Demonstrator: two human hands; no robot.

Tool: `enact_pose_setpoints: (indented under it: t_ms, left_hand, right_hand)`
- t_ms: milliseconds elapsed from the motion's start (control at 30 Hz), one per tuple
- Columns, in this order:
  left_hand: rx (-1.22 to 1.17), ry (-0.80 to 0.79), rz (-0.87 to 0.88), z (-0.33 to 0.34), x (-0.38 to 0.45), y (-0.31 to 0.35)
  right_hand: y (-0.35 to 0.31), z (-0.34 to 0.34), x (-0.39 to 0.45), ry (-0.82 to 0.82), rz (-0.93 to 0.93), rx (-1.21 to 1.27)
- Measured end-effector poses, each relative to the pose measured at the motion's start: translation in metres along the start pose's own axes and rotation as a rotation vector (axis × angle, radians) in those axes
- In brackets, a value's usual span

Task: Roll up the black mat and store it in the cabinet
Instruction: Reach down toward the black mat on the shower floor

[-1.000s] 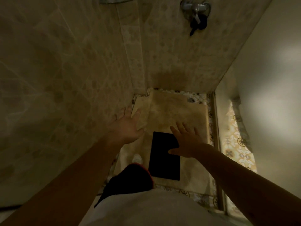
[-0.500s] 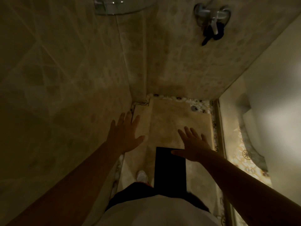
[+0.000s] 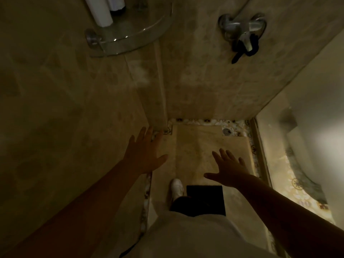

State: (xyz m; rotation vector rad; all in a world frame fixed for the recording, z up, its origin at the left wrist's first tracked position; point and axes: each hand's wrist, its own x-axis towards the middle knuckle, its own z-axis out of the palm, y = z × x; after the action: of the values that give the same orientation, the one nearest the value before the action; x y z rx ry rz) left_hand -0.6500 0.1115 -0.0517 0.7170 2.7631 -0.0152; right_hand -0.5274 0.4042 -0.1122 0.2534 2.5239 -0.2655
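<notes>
Since the earlier frame the view has tipped upward, so the black mat [image 3: 205, 199] now sits low in the picture and the glass shelf [image 3: 130, 34] and tap [image 3: 242, 32] on the wall have come into sight. That mat lies flat and unrolled on the shower floor [image 3: 195, 146], a dark, matte rectangle just beside a white shoe [image 3: 176, 187], its near end hidden by the person's clothing. Both hands hang above it and touch nothing: the right hand [image 3: 229, 171] over the far edge, the left hand [image 3: 145, 157] off toward the tiled wall [image 3: 74, 127], fingers spread wide on each. Rolling has not begun. To do it well, I judge, crouch, pinch both corners of one short edge and roll tight and even. Floor and walls are smooth beige tile, with a pebbled border and a small round drain [image 3: 226, 131].
</notes>
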Motion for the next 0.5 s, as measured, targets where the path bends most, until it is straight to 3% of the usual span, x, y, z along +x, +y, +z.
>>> enact_pose_setpoints:
  t_ms: [233,500]
  left_hand:
    - [0.04,-0.074,0.122,-0.029,0.117,0.009]
    - [0.131,-0.069,0.419,-0.069,0.222,0.073]
  right_hand:
    - [0.025,-0.041,0.077,-0.038,0.078,0.063]
    - [0.051,-0.081,0.094,-0.041,0.206,0.122]
